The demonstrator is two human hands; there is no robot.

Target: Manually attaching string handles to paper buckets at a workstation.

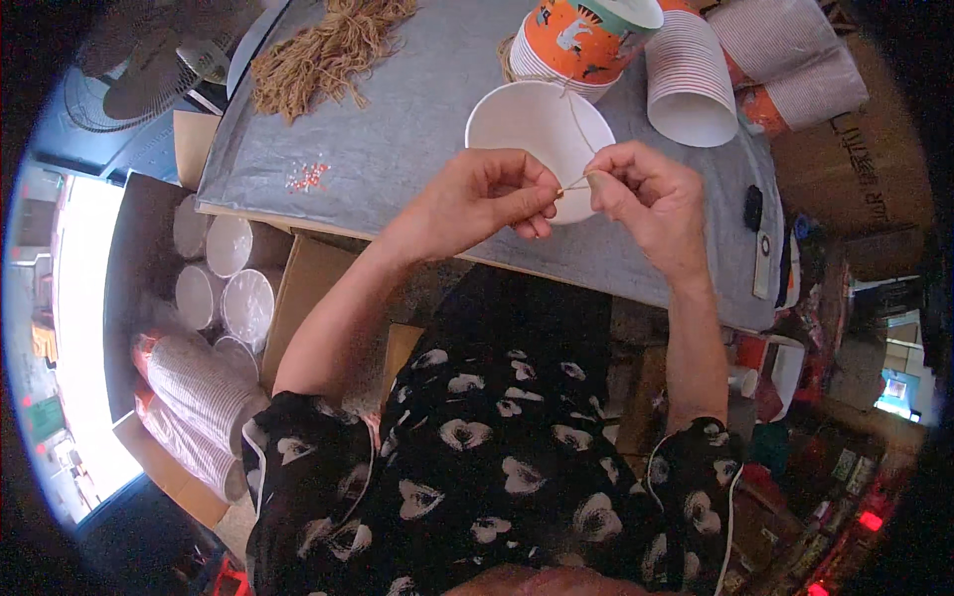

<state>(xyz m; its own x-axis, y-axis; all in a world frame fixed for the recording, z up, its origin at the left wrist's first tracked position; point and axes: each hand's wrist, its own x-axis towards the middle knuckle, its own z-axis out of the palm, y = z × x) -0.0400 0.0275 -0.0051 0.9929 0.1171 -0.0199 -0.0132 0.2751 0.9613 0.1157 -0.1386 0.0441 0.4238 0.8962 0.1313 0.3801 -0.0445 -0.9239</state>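
Observation:
Over the near part of the table, my left hand [487, 194] and my right hand [651, 204] face each other, fingertips pinched. A thin brown string [575, 185] runs between them, one end in each pinch. Part of it goes up from my right fingers along the rim of a white paper tub [512, 114], whose open mouth faces me just behind my hands. Whether the string is fixed to the tub, I cannot tell. Behind the tub stand stacked orange and green printed tubs [576, 45]. A bundle of brown strings [318, 50] lies at the far left.
Nested white tubs [686, 79] and plastic-wrapped stacks [795, 45] lie at the back right. Small red bits [308, 177] are on the grey tabletop [407, 124]. Near the right edge lies a black object [753, 209]. More wrapped tubs [194, 407] fill a carton at left.

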